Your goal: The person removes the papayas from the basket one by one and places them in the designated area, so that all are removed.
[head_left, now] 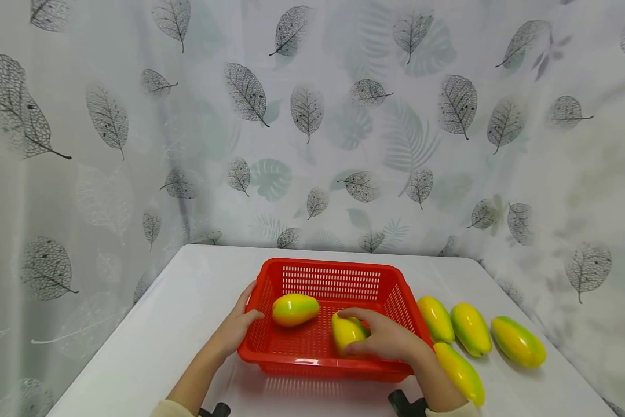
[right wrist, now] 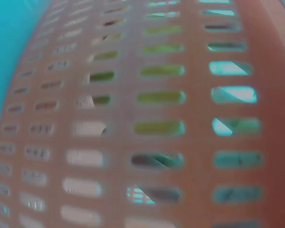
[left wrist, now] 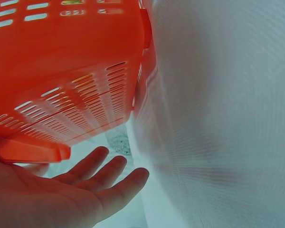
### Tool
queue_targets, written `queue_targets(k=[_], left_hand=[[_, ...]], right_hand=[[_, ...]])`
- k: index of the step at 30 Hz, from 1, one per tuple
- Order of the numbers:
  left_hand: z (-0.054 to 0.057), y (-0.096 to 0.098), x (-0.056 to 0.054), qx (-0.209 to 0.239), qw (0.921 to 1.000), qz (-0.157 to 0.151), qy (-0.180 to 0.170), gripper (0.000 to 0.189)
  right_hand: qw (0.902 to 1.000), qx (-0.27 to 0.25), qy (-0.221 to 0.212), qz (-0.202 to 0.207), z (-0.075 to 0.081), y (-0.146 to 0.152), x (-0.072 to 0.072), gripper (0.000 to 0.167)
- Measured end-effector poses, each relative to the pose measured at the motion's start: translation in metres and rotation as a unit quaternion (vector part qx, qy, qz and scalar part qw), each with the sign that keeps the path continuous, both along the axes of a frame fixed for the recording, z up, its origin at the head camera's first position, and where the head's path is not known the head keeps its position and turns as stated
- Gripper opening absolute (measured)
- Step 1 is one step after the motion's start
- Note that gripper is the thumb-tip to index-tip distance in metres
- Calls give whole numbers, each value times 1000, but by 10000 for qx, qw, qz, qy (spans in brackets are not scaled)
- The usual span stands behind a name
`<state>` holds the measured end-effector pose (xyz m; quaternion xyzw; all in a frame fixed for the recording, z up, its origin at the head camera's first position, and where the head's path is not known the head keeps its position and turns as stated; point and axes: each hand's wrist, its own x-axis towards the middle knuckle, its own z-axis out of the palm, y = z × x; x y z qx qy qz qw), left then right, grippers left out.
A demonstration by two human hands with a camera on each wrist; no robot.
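Observation:
A red plastic basket [head_left: 333,364] with slotted walls stands on the white table. My left hand [head_left: 236,324] holds its left rim, thumb over the top; in the left wrist view the fingers [left wrist: 118,190] extend loosely outside, below the rim. Inside the basket, at its right front, my right hand [head_left: 385,336] grips a yellow mango [head_left: 346,332] between thumb and fingers. Another mango, yellow-green [head_left: 295,310], lies to the left in the basket. The basket's slotted wall [right wrist: 123,142] fills the right wrist view and hides the right hand's grip there.
Several more yellow-green mangoes [head_left: 471,329] lie on the table to the right of the basket, the closest beside its right wall. A leaf-patterned curtain [head_left: 307,220] hangs behind and around the white table [head_left: 187,289].

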<state>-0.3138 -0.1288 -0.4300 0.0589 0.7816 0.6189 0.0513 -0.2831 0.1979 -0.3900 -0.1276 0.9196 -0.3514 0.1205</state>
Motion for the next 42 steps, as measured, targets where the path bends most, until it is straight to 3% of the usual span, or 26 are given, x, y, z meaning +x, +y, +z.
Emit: queue_targets(k=[17,42], left_hand=[[-2,-1,0,54,10000,-25,51,79],[-3,-2,-3,79,9999,-85,-12,80]], right_hand=[[9984,-188,-47,-538,14,21,10,72],[9978,-538,54,-387,44,71,35,75]])
